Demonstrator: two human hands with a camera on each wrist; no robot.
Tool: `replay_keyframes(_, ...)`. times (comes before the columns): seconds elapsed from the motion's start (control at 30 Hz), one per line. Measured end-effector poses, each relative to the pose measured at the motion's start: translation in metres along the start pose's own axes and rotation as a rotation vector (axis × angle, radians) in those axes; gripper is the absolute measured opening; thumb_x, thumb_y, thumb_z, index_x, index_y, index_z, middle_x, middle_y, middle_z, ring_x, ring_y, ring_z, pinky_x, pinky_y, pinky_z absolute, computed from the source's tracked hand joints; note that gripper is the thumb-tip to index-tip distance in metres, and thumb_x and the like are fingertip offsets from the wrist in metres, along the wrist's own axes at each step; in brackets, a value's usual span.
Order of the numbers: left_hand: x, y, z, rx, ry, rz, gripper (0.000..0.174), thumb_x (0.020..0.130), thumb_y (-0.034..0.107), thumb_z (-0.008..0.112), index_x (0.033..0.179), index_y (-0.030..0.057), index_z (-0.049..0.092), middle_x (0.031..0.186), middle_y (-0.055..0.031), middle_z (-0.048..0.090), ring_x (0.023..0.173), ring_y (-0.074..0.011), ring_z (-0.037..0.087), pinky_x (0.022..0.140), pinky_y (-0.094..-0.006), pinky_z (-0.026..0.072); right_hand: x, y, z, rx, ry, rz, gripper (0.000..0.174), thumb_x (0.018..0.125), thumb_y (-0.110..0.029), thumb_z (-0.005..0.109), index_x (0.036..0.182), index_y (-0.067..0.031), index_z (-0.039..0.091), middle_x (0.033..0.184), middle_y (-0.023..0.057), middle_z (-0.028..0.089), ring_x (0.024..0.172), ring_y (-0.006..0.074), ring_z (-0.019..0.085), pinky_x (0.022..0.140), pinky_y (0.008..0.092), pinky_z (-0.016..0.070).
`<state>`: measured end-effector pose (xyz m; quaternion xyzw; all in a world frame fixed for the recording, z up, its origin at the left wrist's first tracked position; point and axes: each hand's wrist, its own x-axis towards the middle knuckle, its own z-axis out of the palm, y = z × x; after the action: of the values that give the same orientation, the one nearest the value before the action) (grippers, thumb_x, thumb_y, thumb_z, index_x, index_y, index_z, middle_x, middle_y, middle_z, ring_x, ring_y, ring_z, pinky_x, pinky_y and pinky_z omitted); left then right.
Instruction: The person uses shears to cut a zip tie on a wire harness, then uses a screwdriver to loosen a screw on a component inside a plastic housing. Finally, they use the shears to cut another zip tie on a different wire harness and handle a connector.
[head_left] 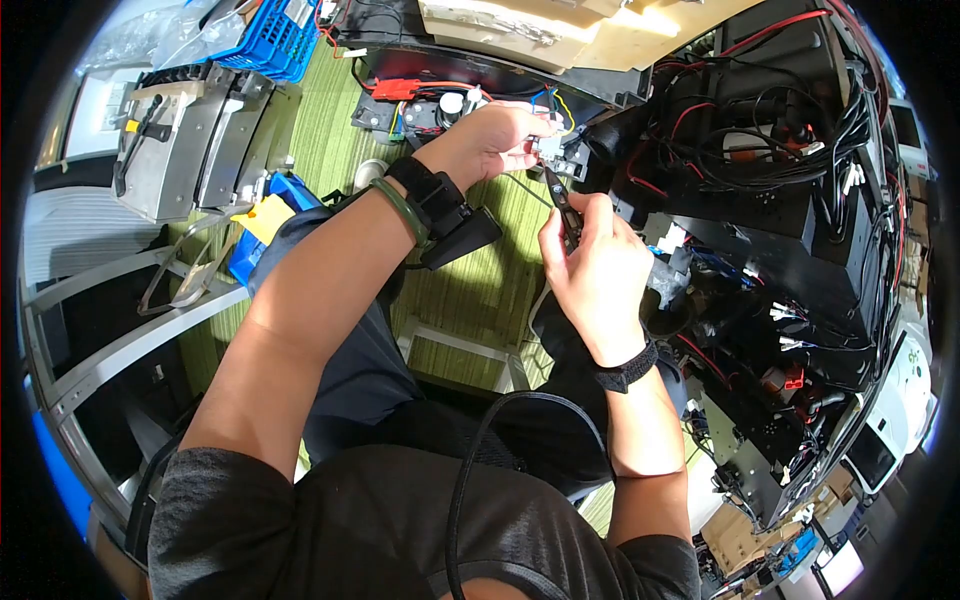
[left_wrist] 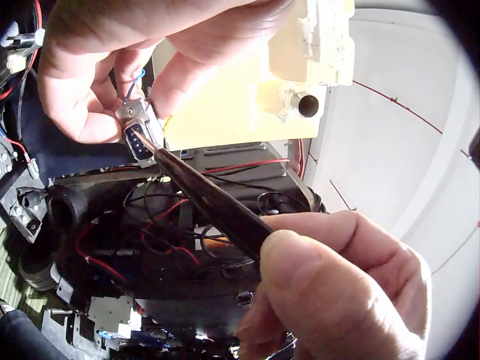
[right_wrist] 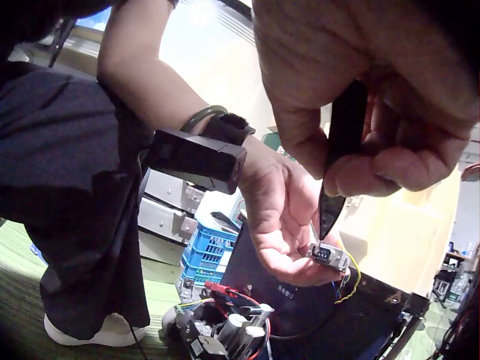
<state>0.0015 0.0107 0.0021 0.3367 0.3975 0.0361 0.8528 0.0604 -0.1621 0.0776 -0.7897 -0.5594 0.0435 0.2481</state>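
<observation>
My left hand (head_left: 497,140) pinches a small metal-shelled D-sub connector (left_wrist: 139,141) between thumb and fingers. Its pin face is turned outward, and thin blue and yellow wires run from its back. In my right hand (head_left: 600,265) is a pair of black tweezers (left_wrist: 210,199), gripped between thumb and fingers. The narrow tips meet the connector's pin face in the left wrist view. From the right wrist view, the tweezers (right_wrist: 335,202) point down at the connector (right_wrist: 327,256), which lies across the left fingers.
A black machine chassis (head_left: 790,250) with bundled cables stands on the right. Beyond the hands are a red connector (head_left: 397,90) and a cream panel (head_left: 520,30). A blue crate (head_left: 270,45) and metal boxes (head_left: 190,140) sit at left, over green flooring (head_left: 470,290).
</observation>
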Motion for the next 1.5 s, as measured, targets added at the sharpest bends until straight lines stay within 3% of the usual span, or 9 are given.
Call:
replay_keyframes(0.13, -0.005, 0.003, 0.004, -0.003, 0.030, -0.009, 0.017, 0.087, 0.010, 0.058, 0.104, 0.0090, 0.058, 0.091, -0.0019, 0.062, 0.078, -0.0124, 0.058, 0.070, -0.0291, 0.0479, 0.000, 0.002, 0.002, 0.017, 0.043, -0.010, 0.019, 0.076, -0.014, 0.067, 0.088, -0.0023, 0.057, 0.060, 0.0088, 0.056, 0.053, 0.0238, 0.057, 0.054, 0.0331, 0.0468)
replay_keyframes(0.43, -0.003, 0.001, 0.003, 0.034, 0.032, -0.007, 0.016, 0.087, 0.010, 0.057, 0.103, 0.0103, 0.058, 0.089, -0.0009, 0.062, 0.076, -0.0121, 0.057, 0.072, -0.0316, 0.0471, 0.000, 0.003, 0.001, 0.074, 0.023, 0.047, 0.021, 0.075, -0.015, 0.066, 0.087, -0.0030, 0.053, 0.066, 0.0103, 0.059, 0.058, 0.0273, 0.060, 0.056, 0.0347, 0.0489)
replay_keyframes(0.47, -0.003, 0.002, 0.003, 0.034, 0.032, -0.007, 0.016, 0.087, 0.010, 0.057, 0.103, 0.0103, 0.058, 0.089, -0.0009, 0.062, 0.076, -0.0121, 0.057, 0.072, -0.0316, 0.0471, 0.001, 0.006, 0.000, 0.136, 0.039, 0.095, 0.019, 0.075, -0.015, 0.066, 0.085, -0.0021, 0.056, 0.064, 0.0096, 0.059, 0.055, 0.0206, 0.059, 0.055, 0.0301, 0.0477)
replay_keyframes(0.53, -0.002, 0.002, 0.001, 0.019, 0.026, -0.009, 0.016, 0.086, 0.009, 0.057, 0.102, 0.0106, 0.058, 0.090, 0.0000, 0.062, 0.078, -0.0121, 0.057, 0.073, -0.0322, 0.0466, 0.007, 0.010, -0.016, 0.417, -0.086, 0.429, 0.015, 0.075, -0.012, 0.066, 0.081, -0.0009, 0.058, 0.066, 0.0055, 0.059, 0.055, 0.0104, 0.055, 0.055, 0.0248, 0.0450)
replay_keyframes(0.57, -0.001, 0.001, -0.001, 0.021, 0.026, -0.012, 0.016, 0.086, 0.009, 0.057, 0.102, 0.0106, 0.058, 0.090, 0.0000, 0.062, 0.078, -0.0121, 0.057, 0.073, -0.0322, 0.0466, 0.009, 0.022, -0.011, 0.646, 0.043, 0.431, 0.011, 0.075, -0.009, 0.066, 0.079, 0.0002, 0.060, 0.068, 0.0007, 0.060, 0.058, 0.0055, 0.049, 0.056, 0.0217, 0.0423)
replay_keyframes(0.67, -0.003, -0.001, 0.000, 0.021, 0.002, -0.021, 0.017, 0.086, 0.010, 0.057, 0.104, 0.0111, 0.059, 0.093, 0.0007, 0.061, 0.081, -0.0122, 0.056, 0.077, -0.0333, 0.0455, 0.020, 0.038, -0.029, 0.809, 0.061, 0.586, 0.013, 0.078, -0.008, 0.068, 0.088, -0.0006, 0.064, 0.068, -0.0039, 0.058, 0.057, 0.0009, 0.046, 0.052, 0.0163, 0.0370)
replay_keyframes(0.73, -0.011, 0.004, 0.009, -0.020, 0.067, -0.041, 0.012, 0.084, 0.003, 0.056, 0.094, 0.0094, 0.060, 0.087, 0.0005, 0.056, 0.079, -0.0123, 0.049, 0.079, -0.0336, 0.0415, 0.021, 0.055, -0.020, 0.957, 0.125, 0.546, 0.014, 0.080, -0.007, 0.068, 0.093, -0.0014, 0.066, 0.068, -0.0049, 0.057, 0.056, -0.0010, 0.044, 0.050, 0.0147, 0.0339)
replay_keyframes(0.9, -0.011, 0.001, 0.009, 0.025, 0.078, -0.039, 0.018, 0.083, 0.000, 0.051, 0.097, 0.0103, 0.058, 0.087, 0.0013, 0.056, 0.078, -0.0116, 0.050, 0.076, -0.0321, 0.0430, 0.030, 0.058, -0.006, 0.956, 0.102, 0.579, 0.020, 0.084, -0.019, 0.067, 0.093, -0.0021, 0.064, 0.073, 0.0039, 0.062, 0.061, 0.0072, 0.054, 0.056, 0.0202, 0.0417)
replay_keyframes(1.5, -0.016, 0.004, 0.015, 0.002, 0.085, -0.027, 0.021, 0.083, -0.001, 0.053, 0.101, 0.0082, 0.059, 0.092, 0.0003, 0.058, 0.084, -0.0120, 0.051, 0.082, -0.0350, 0.0430, 0.041, 0.058, 0.011, 0.868, 0.085, 0.530, 0.022, 0.084, -0.020, 0.067, 0.092, -0.0003, 0.062, 0.075, 0.0071, 0.064, 0.065, 0.0095, 0.058, 0.059, 0.0214, 0.0452)
